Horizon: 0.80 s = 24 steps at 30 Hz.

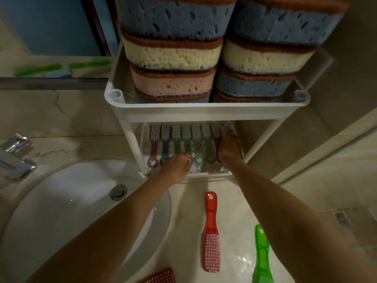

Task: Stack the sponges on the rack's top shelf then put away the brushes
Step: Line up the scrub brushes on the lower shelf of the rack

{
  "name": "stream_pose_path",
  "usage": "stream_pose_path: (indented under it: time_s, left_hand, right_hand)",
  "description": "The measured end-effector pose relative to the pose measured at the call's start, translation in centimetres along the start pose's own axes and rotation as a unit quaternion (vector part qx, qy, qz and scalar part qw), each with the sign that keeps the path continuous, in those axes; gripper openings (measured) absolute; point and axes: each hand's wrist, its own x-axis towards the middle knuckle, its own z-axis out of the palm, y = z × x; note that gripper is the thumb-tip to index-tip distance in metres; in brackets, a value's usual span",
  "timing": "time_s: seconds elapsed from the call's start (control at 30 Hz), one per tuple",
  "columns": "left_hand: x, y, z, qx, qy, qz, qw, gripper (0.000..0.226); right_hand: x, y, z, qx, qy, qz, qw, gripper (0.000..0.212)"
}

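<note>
Two stacks of sponges (173,52) fill the top shelf of the white rack (204,111); each sponge is blue, yellow or pink with a brown pad. Several brushes (183,144) lie side by side on the lower shelf, bristles away from me. My left hand (177,166) pinches a brush handle at the shelf's front. My right hand (229,148) is curled over a brush at the row's right end. On the counter lie a red brush (211,231), a green brush (262,256) and another red brush (161,276) at the bottom edge.
A white sink basin (61,211) with a metal drain sits left of the rack, a chrome tap (14,156) beside it. A mirror (51,37) runs along the back. A beige wall stands close on the right.
</note>
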Motion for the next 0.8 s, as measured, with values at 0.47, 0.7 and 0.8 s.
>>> stream_pose_path:
  time_s: [0.47, 0.7, 0.8]
  left_hand:
    - [-1.0, -0.5, -0.1, -0.001, 0.035, 0.018, 0.999, 0.034]
    - [-3.7, 0.2, -1.9, -0.069, 0.031, -0.003, 0.997, 0.032]
    - [-6.1, 0.4, -3.6, -0.144, 0.062, -0.017, 0.987, 0.031]
  right_hand:
    - [-0.9, 0.2, 0.0, -0.151, -0.025, -0.027, 0.988, 0.042]
    - [-5.0, 0.5, -0.7, -0.137, 0.011, -0.068, 0.988, 0.045]
    - [-8.5, -0.1, -0.6, -0.027, 0.013, -0.128, 0.991, 0.048]
